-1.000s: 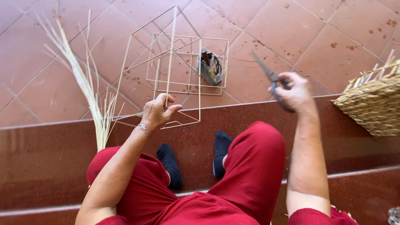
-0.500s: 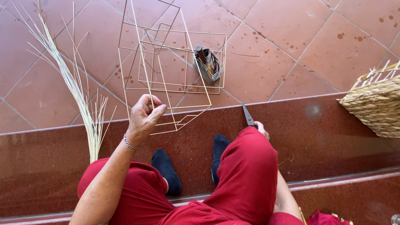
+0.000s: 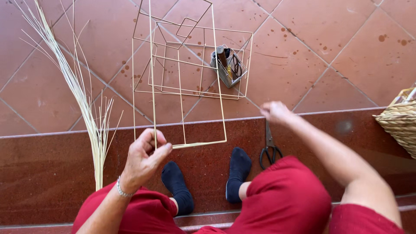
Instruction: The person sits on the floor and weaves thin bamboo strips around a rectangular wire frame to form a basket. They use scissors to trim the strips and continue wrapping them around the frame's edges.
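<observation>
Left hand point(image 3: 145, 158) has its fingers pinched shut on the bottom corner of a thin wire frame point(image 3: 186, 82), which rises away from the fingertips over the tiled floor point(image 3: 329, 56). Right hand point(image 3: 275, 112) is blurry, so can't tell if those fingers are open or closed; it hovers just above the scissors point(image 3: 269, 149) lying on the step. Reeds point(image 3: 86, 108) stand off beyond the left fingers.

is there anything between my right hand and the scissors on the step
Nothing visible. The right hand hovers just above the step edge, and the scissors lie on the dark red step right below it, blades pointing up towards the hand. The cane frame, held by the left hand, is off to the side.
</observation>
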